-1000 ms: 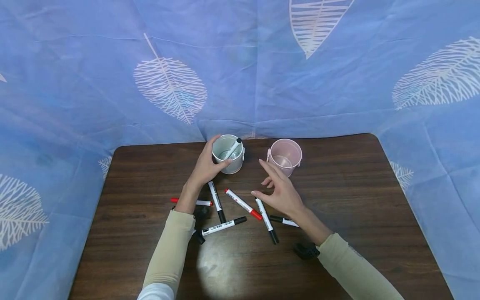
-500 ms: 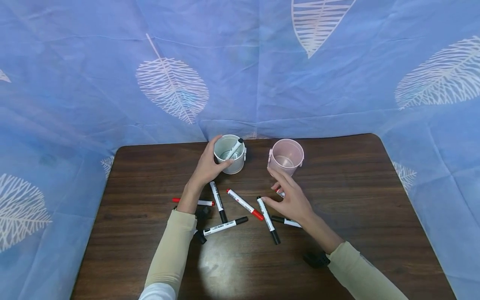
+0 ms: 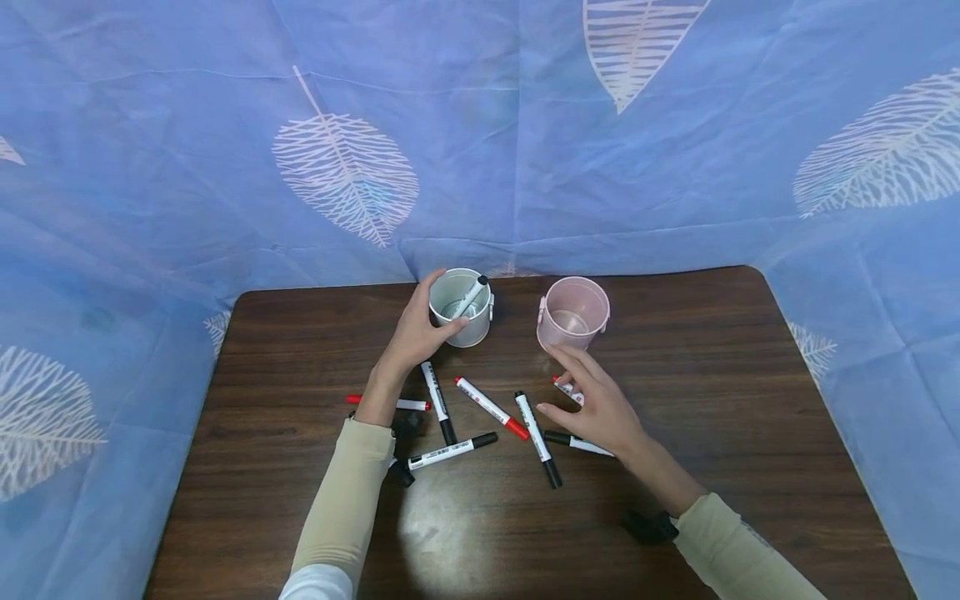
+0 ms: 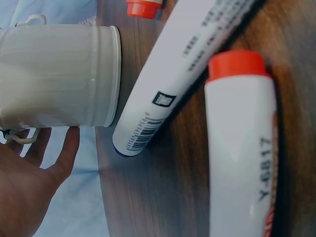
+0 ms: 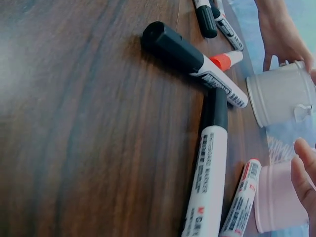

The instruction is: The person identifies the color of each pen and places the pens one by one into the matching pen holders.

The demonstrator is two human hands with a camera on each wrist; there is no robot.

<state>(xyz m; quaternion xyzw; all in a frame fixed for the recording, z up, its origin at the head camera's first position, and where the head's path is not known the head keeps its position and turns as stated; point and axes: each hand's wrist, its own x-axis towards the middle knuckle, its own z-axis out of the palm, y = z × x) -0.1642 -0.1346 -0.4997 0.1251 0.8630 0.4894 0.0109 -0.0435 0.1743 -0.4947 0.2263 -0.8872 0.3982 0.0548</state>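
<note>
My left hand (image 3: 415,333) grips a small whitish bucket (image 3: 472,336) at the table's far side, its thumb at the front of the rim and fingers round the back. A black-capped marker (image 3: 471,297) leans inside that bucket. Just right of it stands a pink bucket (image 3: 557,335) with nothing visible inside. My right hand (image 3: 600,408) hovers in front of the pink bucket, fingers loosely bent and holding nothing. Beneath those fingers, a marker with a red end (image 3: 567,390) is partly hidden. The right wrist view shows fingertips (image 5: 300,173) overlapping the pink bucket.
Between the arms lie a red-capped marker (image 3: 491,408) and several black-capped ones, such as this marker (image 3: 538,439) and another marker (image 3: 453,450). A marker with red ends (image 3: 411,405) passes behind the left wrist. A blue leaf-patterned cloth (image 3: 480,167) hangs beyond the table (image 3: 697,350).
My right hand has drawn back slightly toward the right and nearer to me, uncovering more of the red-ended marker under it. My left hand stays on the whitish bucket.
</note>
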